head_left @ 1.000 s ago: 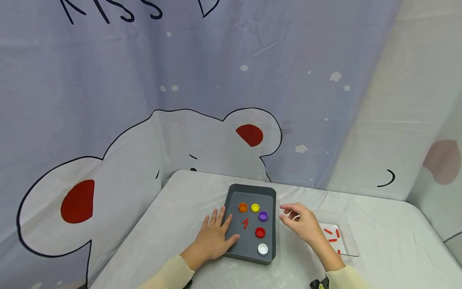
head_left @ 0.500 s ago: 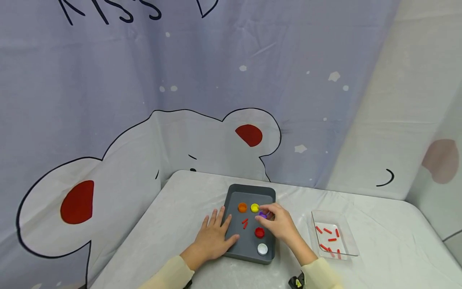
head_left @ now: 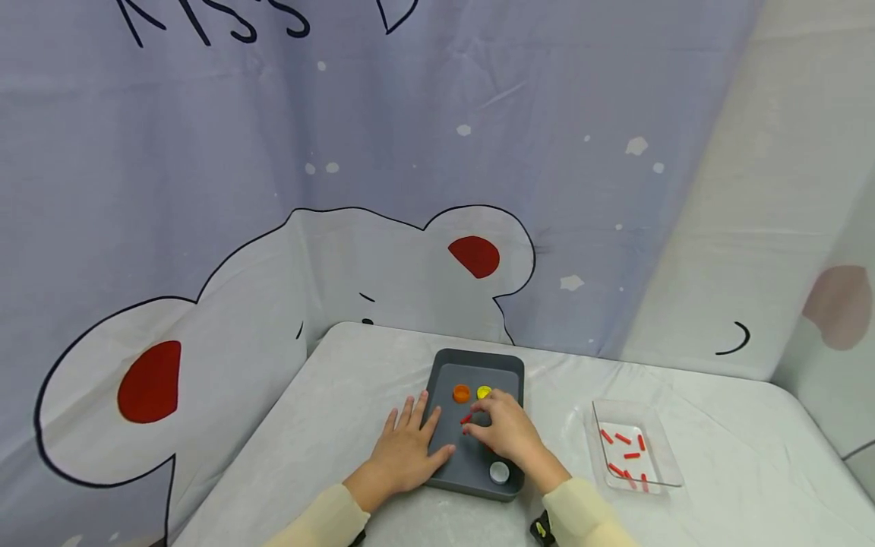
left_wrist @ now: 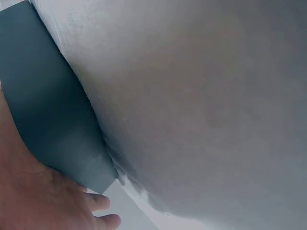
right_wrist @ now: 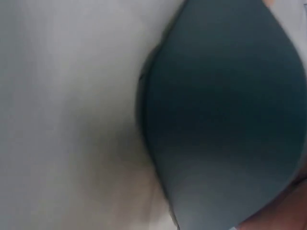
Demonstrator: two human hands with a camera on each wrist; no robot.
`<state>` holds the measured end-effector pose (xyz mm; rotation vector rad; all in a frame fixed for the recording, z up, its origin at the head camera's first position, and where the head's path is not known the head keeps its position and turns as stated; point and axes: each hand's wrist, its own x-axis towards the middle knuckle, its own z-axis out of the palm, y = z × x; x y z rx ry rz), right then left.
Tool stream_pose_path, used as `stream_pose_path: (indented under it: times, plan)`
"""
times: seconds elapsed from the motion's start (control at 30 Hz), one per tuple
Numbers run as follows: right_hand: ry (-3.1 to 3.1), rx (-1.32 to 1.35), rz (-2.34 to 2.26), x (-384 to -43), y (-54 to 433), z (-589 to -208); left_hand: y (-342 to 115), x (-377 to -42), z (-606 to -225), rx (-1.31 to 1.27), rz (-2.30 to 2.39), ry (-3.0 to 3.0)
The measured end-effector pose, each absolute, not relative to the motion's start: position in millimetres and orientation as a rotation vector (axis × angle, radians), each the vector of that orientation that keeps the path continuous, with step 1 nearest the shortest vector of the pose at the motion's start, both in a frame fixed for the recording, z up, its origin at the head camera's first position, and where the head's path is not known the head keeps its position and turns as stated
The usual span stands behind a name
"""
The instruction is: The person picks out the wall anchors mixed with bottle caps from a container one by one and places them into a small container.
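On the left side of the grey tray [head_left: 472, 486] my left hand [head_left: 403, 460] lies with its fingers spread, touching the rim. Over the middle of the tray reaches my right hand [head_left: 509, 431]; its thumb and forefinger are apart, close to two small red sticks [head_left: 466, 418]. An orange cap [head_left: 461, 393] and a yellow cap [head_left: 484, 392] lie toward the far end of the tray, and a white cap [head_left: 499, 472] sits near its front. The right hand hides the purple cap and nearly all of the red cap.
A clear plastic box [head_left: 666, 456] stands right of the tray with several red sticks inside. A white cloth [head_left: 369, 372] covers the table. Behind it hangs a printed curtain [head_left: 383, 152].
My right hand has moved left from beside the clear box, passing over the purple cap, to the red sticks in the tray. The left hand has stayed put.
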<state>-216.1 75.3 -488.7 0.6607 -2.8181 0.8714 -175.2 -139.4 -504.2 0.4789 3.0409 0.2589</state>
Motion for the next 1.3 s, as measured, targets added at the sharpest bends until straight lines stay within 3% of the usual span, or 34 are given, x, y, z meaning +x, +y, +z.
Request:
stream_pose_path:
  times: [0.47,1.3]
  plan:
    - [-2.868,0.693,0.570,-225.2,67.9,-499.5,-141.2,-179.8,-510.9,0.483,0.252,3.059]
    - [-2.884,0.684,0.505,-227.9,64.9,-502.1,-141.4,-178.0,-510.5,0.479,0.277,3.049]
